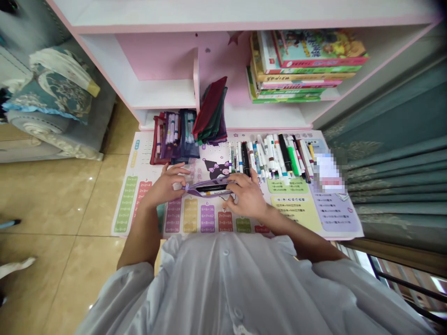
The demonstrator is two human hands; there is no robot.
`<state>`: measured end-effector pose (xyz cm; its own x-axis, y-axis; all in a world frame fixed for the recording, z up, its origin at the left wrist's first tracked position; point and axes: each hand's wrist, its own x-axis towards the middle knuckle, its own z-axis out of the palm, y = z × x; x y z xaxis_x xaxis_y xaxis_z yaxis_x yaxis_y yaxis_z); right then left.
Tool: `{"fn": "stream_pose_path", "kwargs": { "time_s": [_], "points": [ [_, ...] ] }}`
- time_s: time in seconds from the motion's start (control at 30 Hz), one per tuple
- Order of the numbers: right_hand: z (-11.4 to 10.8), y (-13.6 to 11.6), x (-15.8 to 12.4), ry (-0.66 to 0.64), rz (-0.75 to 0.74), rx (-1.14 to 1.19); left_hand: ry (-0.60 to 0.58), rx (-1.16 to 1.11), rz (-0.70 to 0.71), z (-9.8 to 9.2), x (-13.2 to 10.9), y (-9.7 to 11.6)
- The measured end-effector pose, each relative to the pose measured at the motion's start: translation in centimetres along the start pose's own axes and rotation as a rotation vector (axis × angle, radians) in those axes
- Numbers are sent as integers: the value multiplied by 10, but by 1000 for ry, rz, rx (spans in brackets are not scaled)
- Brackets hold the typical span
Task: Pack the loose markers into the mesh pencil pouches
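Note:
A purple zip pencil pouch (206, 183) lies in front of me with its mouth parted. Inside it a black marker (213, 188) shows, with a lighter pen beneath it. My left hand (170, 182) pinches the pouch's left end between thumb and finger, the other fingers spread. The fingers of my right hand (247, 194) close over the right end of the pouch. Just beyond my right hand lies a row of loose markers (270, 156) in many colours. Beyond my left hand sit filled mesh pouches (173, 135) in red, purple and blue.
Flat red and green mesh pouches (212, 111) lean against the shelf divider. Stacked books (303, 70) fill the right shelf. A printed multiplication mat (213, 218) covers the desk, with a blurred bright object (329, 172) at its right. Curtains (387, 158) hang on the right.

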<state>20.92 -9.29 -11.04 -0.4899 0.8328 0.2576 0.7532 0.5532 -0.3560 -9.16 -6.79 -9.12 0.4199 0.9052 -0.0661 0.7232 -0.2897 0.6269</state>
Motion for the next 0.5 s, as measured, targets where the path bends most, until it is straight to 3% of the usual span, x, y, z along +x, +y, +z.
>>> {"fn": "stream_pose_path", "kwargs": {
  "time_s": [0.17, 0.33, 0.5],
  "points": [
    [2, -30, 24, 40, 11, 119, -35, 11, 74, 1, 2, -3],
    [18, -61, 58, -63, 0, 208, -116, 75, 71, -6, 3, 4],
    [28, -77, 74, -162, 48, 202, -185, 196, 107, -13, 9, 13]
  ]
}}
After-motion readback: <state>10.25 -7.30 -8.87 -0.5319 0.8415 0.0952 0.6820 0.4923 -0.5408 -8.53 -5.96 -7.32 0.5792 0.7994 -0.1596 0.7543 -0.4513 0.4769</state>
